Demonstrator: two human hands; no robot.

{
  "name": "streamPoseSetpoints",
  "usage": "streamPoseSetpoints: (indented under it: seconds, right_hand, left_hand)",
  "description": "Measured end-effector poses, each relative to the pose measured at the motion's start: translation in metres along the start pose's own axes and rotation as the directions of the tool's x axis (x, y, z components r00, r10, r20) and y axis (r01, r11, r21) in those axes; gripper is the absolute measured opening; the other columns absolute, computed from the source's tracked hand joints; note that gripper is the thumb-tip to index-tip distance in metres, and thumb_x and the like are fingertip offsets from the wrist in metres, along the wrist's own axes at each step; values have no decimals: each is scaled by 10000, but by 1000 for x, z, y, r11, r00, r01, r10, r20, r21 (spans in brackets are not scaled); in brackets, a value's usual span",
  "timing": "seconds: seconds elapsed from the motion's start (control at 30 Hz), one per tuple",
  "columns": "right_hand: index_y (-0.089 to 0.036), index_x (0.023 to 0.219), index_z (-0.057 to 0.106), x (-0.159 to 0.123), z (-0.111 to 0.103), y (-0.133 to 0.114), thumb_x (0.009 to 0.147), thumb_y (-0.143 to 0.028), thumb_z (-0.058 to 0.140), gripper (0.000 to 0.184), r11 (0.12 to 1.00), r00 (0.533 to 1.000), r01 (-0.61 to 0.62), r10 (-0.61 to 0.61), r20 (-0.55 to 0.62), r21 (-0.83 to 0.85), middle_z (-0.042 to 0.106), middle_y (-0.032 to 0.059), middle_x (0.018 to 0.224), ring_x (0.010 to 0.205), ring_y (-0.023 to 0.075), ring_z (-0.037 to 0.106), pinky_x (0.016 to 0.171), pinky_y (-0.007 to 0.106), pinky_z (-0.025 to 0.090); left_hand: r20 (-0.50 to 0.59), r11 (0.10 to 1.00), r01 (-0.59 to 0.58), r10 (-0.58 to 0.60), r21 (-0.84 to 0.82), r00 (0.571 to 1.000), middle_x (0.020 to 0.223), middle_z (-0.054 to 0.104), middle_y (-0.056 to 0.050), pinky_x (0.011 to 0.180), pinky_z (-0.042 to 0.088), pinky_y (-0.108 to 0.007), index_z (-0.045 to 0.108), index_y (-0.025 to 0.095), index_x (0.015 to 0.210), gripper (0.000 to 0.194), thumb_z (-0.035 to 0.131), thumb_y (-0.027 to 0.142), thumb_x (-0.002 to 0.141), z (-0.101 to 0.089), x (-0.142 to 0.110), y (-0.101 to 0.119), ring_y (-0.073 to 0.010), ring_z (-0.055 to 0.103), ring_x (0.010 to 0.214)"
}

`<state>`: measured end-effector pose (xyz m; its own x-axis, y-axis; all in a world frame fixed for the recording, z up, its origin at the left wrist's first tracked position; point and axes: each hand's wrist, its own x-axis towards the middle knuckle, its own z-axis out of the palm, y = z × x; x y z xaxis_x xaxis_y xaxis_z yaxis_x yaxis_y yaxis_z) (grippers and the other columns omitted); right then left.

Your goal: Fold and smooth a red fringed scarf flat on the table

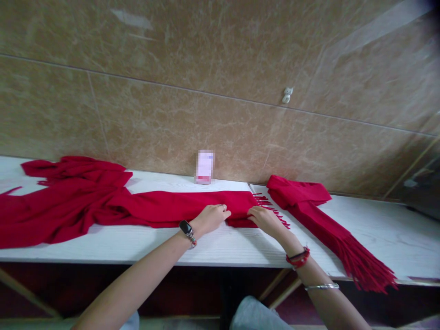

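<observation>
A long red scarf lies along the white bench top, flattened in the middle, with its fringe pointing right. My left hand is closed on the scarf's near edge, fingers curled and thumb pressed in. Close to the fringed end, my right hand pinches the same near edge. The cloth between both hands looks layered. Toward the left, the red fabric is bunched in loose folds; I cannot tell whether it is all one piece.
A second red scarf, folded, lies at the right, its fringe hanging over the front edge. A small blurred card or phone leans on the marbled wall. A small white cat-shaped hook is on the wall. White bench top extends right.
</observation>
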<state>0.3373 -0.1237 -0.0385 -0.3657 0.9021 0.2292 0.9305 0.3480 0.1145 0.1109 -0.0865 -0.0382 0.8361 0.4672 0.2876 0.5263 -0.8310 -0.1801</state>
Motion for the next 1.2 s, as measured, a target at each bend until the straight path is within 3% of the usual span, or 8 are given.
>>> streamPoseSetpoints:
  seconds: [0.27, 0.47, 0.63, 0.77, 0.87, 0.97, 1.1, 1.2]
  right_hand:
    - [-170, 874, 647, -9, 0, 34, 839, -151, 437, 213, 998, 999, 44, -45, 19, 48, 669, 87, 860, 850, 187, 605, 773, 271, 446]
    - [-167, 914, 630, -11, 2, 37, 854, -166, 413, 225, 999, 999, -31, 31, 24, 38, 675, 90, 834, 804, 188, 616, 734, 270, 450]
    - [-177, 841, 638, -13, -2, 41, 837, -181, 434, 204, 991, 996, -41, 31, 79, 129, 669, 67, 790, 760, 171, 611, 704, 249, 442]
    - [-159, 819, 660, -11, 0, 49, 800, -156, 463, 198, 980, 994, 35, -55, 98, 196, 670, 74, 827, 791, 174, 604, 740, 266, 445]
    - [-151, 824, 675, -10, -5, 53, 777, -164, 497, 184, 963, 981, 89, -129, 145, 256, 675, 82, 856, 826, 181, 604, 780, 283, 449]
    - [-160, 820, 683, -7, -19, 49, 788, -213, 509, 184, 949, 969, 78, -144, 201, 305, 682, 78, 860, 808, 181, 614, 778, 295, 464]
    - [-169, 876, 676, 9, -33, 27, 832, -228, 456, 232, 957, 999, 10, -25, 46, 291, 677, 83, 925, 862, 187, 612, 811, 316, 465]
    - [-177, 998, 645, 25, -23, 4, 858, -218, 409, 277, 962, 999, 22, -12, -38, 273, 654, 86, 1027, 958, 194, 588, 870, 337, 444]
  left_hand:
    - [29, 999, -3, 4, -39, 1000, 800, 611, -54, 600, 444, -251, 592, 158, 805, 213, 446, 4, 783, -4, -2, -7, -177, 589, 727]
    - [19, 999, 13, -12, -45, 1000, 830, 615, -55, 604, 453, -257, 585, 159, 826, 216, 431, 14, 783, 3, -1, -9, -185, 595, 750]
    - [-11, 996, -15, 14, -93, 1000, 950, 596, -65, 726, 459, -271, 581, 183, 960, 200, 441, 122, 831, 10, -4, -10, -186, 577, 858]
    - [-13, 983, -55, 54, -175, 998, 1152, 534, -45, 877, 404, -270, 540, 230, 1109, 375, 404, 55, 806, 12, -4, -11, -169, 527, 1013]
    - [74, 956, -84, 109, -281, 991, 1369, 368, 10, 981, 319, -264, 446, 272, 1230, 547, 353, -11, 772, 13, -5, -12, -147, 363, 1220]
    - [225, 947, 0, 77, -321, 971, 1434, 255, 48, 1034, 228, -407, 338, 331, 1307, 619, 330, 2, 783, 13, -4, -10, -182, 209, 1308]
    - [342, 945, 100, 13, -311, 940, 1450, 200, 45, 1006, 142, -564, 303, 368, 1324, 540, 354, 127, 843, 8, -3, -6, -246, 152, 1322]
    - [391, 937, 143, -8, -319, 920, 1457, 169, 45, 987, 117, -603, 310, 399, 1318, 465, 345, 241, 882, 1, -2, -4, -292, 111, 1324]
